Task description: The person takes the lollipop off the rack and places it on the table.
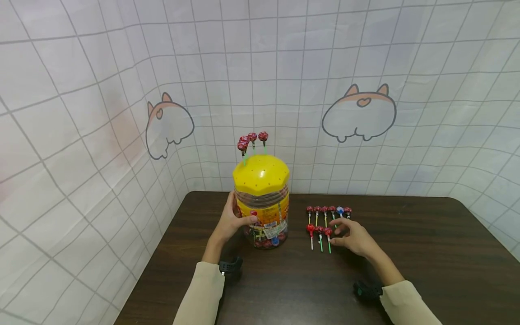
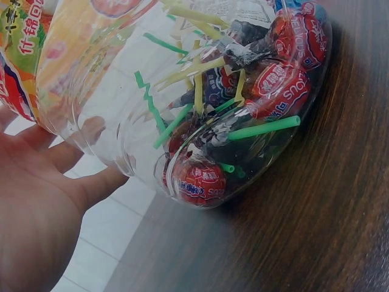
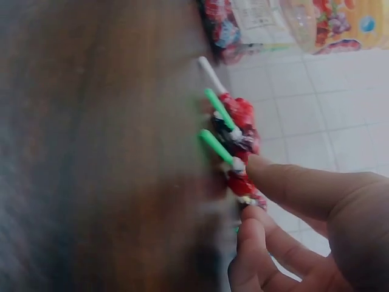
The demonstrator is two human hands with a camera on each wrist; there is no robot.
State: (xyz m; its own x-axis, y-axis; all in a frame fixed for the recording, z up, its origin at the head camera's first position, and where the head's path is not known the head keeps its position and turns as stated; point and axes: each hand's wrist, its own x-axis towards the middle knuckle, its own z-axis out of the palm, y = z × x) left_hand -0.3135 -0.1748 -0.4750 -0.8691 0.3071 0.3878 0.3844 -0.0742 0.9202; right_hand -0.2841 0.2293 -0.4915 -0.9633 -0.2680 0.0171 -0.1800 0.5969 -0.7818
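My left hand (image 1: 232,222) holds a clear plastic jar (image 1: 266,212) at its left side, the thumb across the front label. Wrapped lollipops (image 2: 273,91) lie in the jar's bottom. Its yellow lid (image 1: 261,175) has small holes, and several lollipops (image 1: 253,136) stand upright on the lid's left and back part. My right hand (image 1: 354,237) is beside the rightmost lollipop (image 1: 327,232) of a front row of three, thumb and fingers bent and apart around its candy head. In the right wrist view the fingertips are at that red head; whether they touch it I cannot tell.
Behind the front row lies a back row of several lollipops (image 1: 325,210), one with a blue wrapper (image 1: 340,210). All lie on a dark wooden table (image 1: 292,289). A white grid-patterned cloth (image 1: 260,67) hangs behind and at the sides.
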